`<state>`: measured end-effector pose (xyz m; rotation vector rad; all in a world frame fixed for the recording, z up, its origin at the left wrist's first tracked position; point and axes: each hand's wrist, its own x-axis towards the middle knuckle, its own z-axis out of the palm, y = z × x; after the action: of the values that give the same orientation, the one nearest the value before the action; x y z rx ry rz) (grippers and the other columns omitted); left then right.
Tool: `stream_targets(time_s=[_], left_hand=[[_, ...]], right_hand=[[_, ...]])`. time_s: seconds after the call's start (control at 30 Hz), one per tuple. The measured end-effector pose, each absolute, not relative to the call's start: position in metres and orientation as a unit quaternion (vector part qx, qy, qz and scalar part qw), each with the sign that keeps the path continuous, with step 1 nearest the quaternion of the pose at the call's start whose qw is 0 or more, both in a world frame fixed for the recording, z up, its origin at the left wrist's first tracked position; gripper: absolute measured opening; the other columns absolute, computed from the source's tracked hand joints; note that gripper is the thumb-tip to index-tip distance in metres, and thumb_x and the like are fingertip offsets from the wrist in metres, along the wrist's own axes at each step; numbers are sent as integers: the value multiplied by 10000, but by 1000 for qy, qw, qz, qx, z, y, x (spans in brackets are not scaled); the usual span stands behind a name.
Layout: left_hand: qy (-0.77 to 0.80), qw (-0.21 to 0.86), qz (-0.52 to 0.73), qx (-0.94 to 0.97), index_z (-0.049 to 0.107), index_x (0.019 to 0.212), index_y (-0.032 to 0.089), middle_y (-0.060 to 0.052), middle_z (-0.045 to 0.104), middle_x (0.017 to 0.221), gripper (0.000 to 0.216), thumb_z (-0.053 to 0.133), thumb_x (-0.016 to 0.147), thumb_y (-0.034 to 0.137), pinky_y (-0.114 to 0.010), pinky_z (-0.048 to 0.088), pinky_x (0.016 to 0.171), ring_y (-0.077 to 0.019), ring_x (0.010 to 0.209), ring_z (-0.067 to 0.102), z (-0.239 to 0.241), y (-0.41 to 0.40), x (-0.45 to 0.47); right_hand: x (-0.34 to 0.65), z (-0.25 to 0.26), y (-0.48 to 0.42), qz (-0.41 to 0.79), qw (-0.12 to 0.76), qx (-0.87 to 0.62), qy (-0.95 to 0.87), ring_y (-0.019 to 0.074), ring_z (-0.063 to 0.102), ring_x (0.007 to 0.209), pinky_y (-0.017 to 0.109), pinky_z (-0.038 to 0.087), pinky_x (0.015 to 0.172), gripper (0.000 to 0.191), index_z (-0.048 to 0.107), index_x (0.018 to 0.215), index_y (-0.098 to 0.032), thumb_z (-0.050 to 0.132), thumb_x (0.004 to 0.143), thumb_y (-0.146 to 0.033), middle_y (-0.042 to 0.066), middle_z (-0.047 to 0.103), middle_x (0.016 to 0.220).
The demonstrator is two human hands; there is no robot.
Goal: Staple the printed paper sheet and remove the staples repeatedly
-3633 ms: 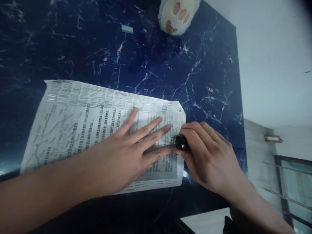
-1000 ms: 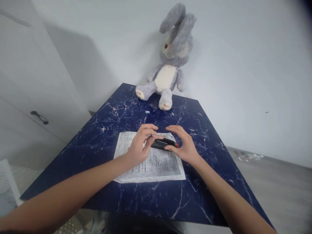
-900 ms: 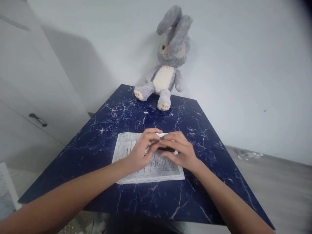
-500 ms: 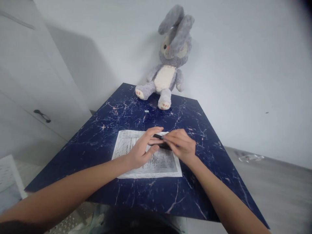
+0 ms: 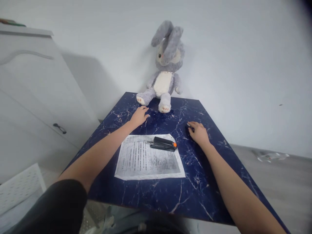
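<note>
My left hand reaches to the far part of the table, its index finger and thumb apart close to the plush toy's foot. The small pale strip seen earlier there cannot be made out. To the right, my right hand rests on the tabletop with curled fingers. Something small, dark and silvery shows at its fingertips, too little to name. Between the arms a black stapler with an orange end lies on printed sheets of paper. A thin metal piece sticks out of its left end.
A grey plush rabbit sits at the back of the dark blue marbled table, against the wall. On the left stands a white cabinet with a black handle. A clear plastic item lies on the floor at right.
Both hands have left the stapler, which now lies on the paper. My left hand moved forward to the pale strip's place; my right hand moved right. The view has tilted up slightly.
</note>
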<state>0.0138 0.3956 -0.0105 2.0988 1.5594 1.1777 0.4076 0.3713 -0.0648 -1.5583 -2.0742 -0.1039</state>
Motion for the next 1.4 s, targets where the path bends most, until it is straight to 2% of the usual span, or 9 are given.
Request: stream_targets(time_s=[0.17, 0.37, 0.5, 0.6, 0.73, 0.9, 1.0, 1.2, 1.4], left_hand=[[580, 149, 341, 725, 733, 725, 165, -133, 714, 909, 117, 730, 799, 74, -411, 429, 1049, -284, 981, 660, -30, 420, 19], [583, 238, 425, 650, 654, 848, 185, -71, 712, 802, 61, 669, 904, 167, -336, 496, 814, -203, 772, 670, -24, 377, 28], [506, 441, 531, 518, 652, 915, 164, -55, 694, 787, 50, 652, 924, 213, -275, 451, 620, -145, 648, 611, -5, 323, 30], [467, 561, 536, 424, 729, 1011, 149, -16, 609, 753, 130, 667, 897, 154, -239, 424, 612, -90, 623, 532, -3, 292, 23], [489, 629, 498, 342, 779, 983, 127, -54, 604, 806, 165, 625, 956, 177, -262, 447, 645, -81, 622, 481, -19, 280, 10], [501, 508, 517, 472, 786, 1112, 175, -67, 667, 875, 228, 618, 1004, 285, -280, 448, 637, -112, 650, 539, -31, 275, 9], [495, 428, 502, 565, 756, 1191, 212, -47, 703, 856, 245, 661, 969, 255, -304, 493, 746, -169, 772, 641, -25, 264, 15], [462, 399, 441, 658, 765, 961, 244, -65, 721, 973, 68, 724, 912, 221, -419, 446, 1022, -273, 1039, 609, -19, 245, 34], [435, 302, 379, 759, 723, 951, 222, -97, 688, 1077, 136, 602, 1001, 260, -448, 426, 1034, -281, 1028, 579, -33, 247, 37]], right_hand=[[385, -50, 356, -73, 407, -510, -755, 313, 600, 1121, 549, 508, 1035, 346, 766, 1145, -178, 499, 926, -199, 164, 638, 1237], [327, -14, 296, 34, 486, -375, -788, 252, 626, 1044, 466, 535, 956, 249, 743, 1064, -224, 502, 1005, -200, 94, 653, 1131], [299, -8, 267, 139, 368, -273, -878, 262, 612, 1152, 465, 515, 1034, 320, 645, 1320, -227, 539, 1036, -328, 99, 644, 1259], [288, -19, 261, 113, 295, -265, -911, 286, 610, 1121, 484, 530, 1008, 430, 560, 1428, -194, 534, 1040, -378, 125, 644, 1296], [283, -32, 262, 85, 283, -290, -910, 283, 618, 1084, 476, 549, 970, 412, 541, 1441, -186, 495, 1056, -324, 123, 661, 1284], [282, -35, 261, 78, 283, -309, -905, 276, 635, 1043, 460, 552, 937, 402, 536, 1438, -199, 516, 1046, -290, 106, 693, 1205], [282, -36, 262, 72, 280, -309, -906, 271, 631, 999, 444, 555, 893, 394, 538, 1424, -198, 525, 1040, -284, 105, 696, 1164], [283, -38, 263, 76, 272, -308, -908, 273, 620, 957, 449, 554, 859, 430, 510, 1457, -212, 517, 1033, -280, 105, 689, 1127], [283, -36, 264, 76, 269, -306, -910, 272, 611, 942, 444, 545, 845, 427, 506, 1449, -202, 521, 1026, -252, 105, 689, 1136]])
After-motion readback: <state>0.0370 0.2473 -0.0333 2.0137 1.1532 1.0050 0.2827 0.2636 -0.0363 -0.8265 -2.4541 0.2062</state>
